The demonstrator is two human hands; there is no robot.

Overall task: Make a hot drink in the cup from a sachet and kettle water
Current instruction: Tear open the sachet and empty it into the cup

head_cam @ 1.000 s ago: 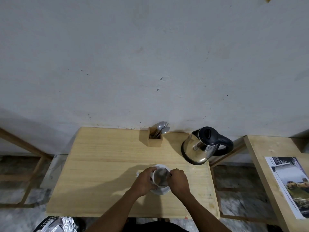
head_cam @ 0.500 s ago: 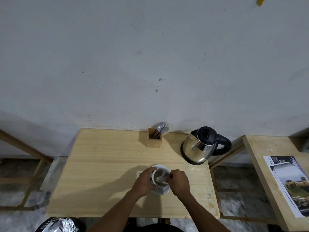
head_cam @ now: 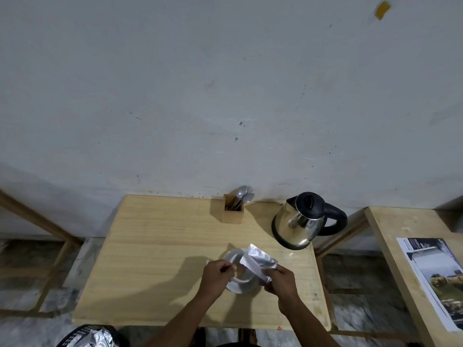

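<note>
A white cup (head_cam: 241, 278) stands on a white saucer (head_cam: 242, 288) near the front right of the wooden table (head_cam: 160, 259). My right hand (head_cam: 280, 279) holds a crumpled silver sachet (head_cam: 258, 260) tilted over the cup. My left hand (head_cam: 216, 275) grips the cup's left side, fingers pinched at the rim; whether a thin thing sits between them I cannot tell. The steel kettle (head_cam: 299, 222) with its black lid and handle stands at the back right.
A wooden holder with spoons and a fork (head_cam: 234, 209) stands at the back by the wall. A second table with a printed sheet (head_cam: 436, 281) is on the right. A foil bag in a basket (head_cam: 87, 338) sits below the table's front edge.
My right hand has lifted the silver sachet above the cup, where before both hands were closed around the cup. The left hand stays at the cup.
</note>
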